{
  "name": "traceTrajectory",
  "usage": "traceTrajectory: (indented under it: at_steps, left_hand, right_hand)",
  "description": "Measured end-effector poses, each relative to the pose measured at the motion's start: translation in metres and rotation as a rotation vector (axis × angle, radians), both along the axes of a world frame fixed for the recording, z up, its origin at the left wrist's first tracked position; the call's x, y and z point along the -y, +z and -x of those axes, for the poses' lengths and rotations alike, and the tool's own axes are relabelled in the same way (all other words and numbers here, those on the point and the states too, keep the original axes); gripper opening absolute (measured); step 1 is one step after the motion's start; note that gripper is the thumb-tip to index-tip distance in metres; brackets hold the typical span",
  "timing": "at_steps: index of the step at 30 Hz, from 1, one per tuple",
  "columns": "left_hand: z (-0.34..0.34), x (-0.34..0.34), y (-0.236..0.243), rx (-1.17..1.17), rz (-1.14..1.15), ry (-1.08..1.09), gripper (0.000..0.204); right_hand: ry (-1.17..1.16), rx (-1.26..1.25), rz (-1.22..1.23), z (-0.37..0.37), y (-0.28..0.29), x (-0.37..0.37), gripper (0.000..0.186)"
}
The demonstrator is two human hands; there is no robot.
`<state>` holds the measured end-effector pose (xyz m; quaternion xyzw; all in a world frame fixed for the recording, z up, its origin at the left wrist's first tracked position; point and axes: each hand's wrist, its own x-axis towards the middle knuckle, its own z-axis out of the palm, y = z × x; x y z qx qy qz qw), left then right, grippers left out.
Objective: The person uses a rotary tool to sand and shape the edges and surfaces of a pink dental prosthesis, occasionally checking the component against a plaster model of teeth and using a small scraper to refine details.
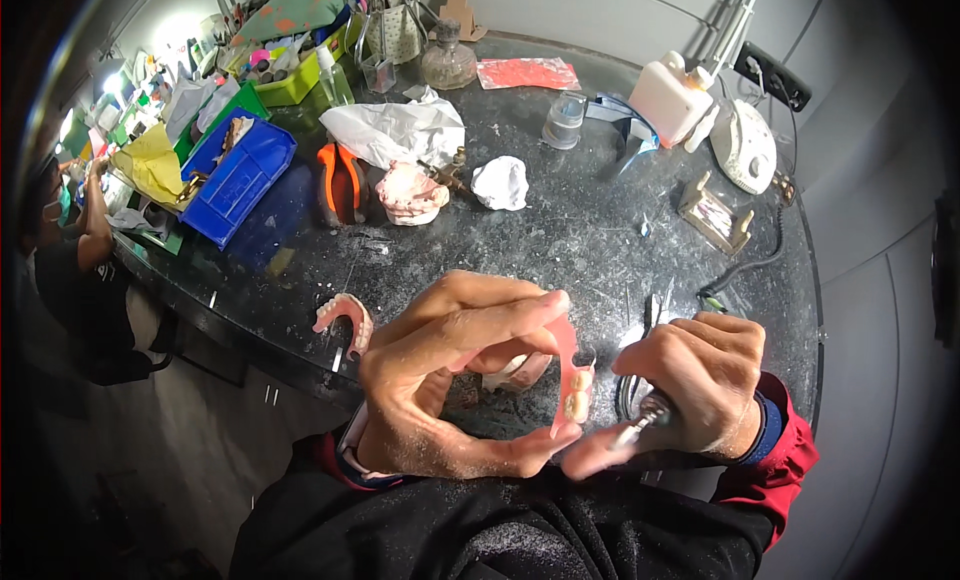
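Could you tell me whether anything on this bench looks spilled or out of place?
White dust is strewn over the dark bench, and specks cling to the left hand. A denture lies close to the bench's near edge.

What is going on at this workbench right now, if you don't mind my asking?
A person is working on a pink partial denture, pinched between thumb and fingers of the left hand. The right hand holds a small metal rotary tool with its tip close to the denture. Another pink denture lies on the dusty dark bench.
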<state>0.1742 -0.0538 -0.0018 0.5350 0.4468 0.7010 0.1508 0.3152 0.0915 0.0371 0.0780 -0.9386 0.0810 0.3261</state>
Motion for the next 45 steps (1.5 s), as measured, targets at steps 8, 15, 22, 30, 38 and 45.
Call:
traceTrajectory:
  at_steps: [8,15,22,30,38,45]
  left_hand:
    - [0.01,0.0,-0.008,-0.456,0.015,0.196,0.075]
    - [0.0,-0.003,0.001,-0.236,0.003,0.283,0.052]
    - [0.002,-0.002,-0.005,-0.24,-0.022,0.271,0.054]
    - [0.003,-0.002,-0.007,-0.223,-0.05,0.257,0.055]
    - [0.007,-0.004,-0.007,-0.294,-0.087,0.255,0.053]
    - [0.011,-0.01,-0.013,-0.319,-0.207,0.248,0.059]
  right_hand:
    - [-0.087,0.061,-0.022,0.0,-0.002,-0.001,0.056]
    - [-0.128,0.116,-0.048,-0.001,-0.001,0.0,0.054]
    - [-0.115,0.171,-0.049,-0.001,0.0,-0.001,0.049]
    - [-0.098,0.086,-0.031,0.002,-0.005,0.001,0.06]
    - [-0.116,0.08,-0.054,0.002,-0.006,0.002,0.061]
    - [-0.138,0.08,-0.013,0.002,-0.005,0.002,0.063]
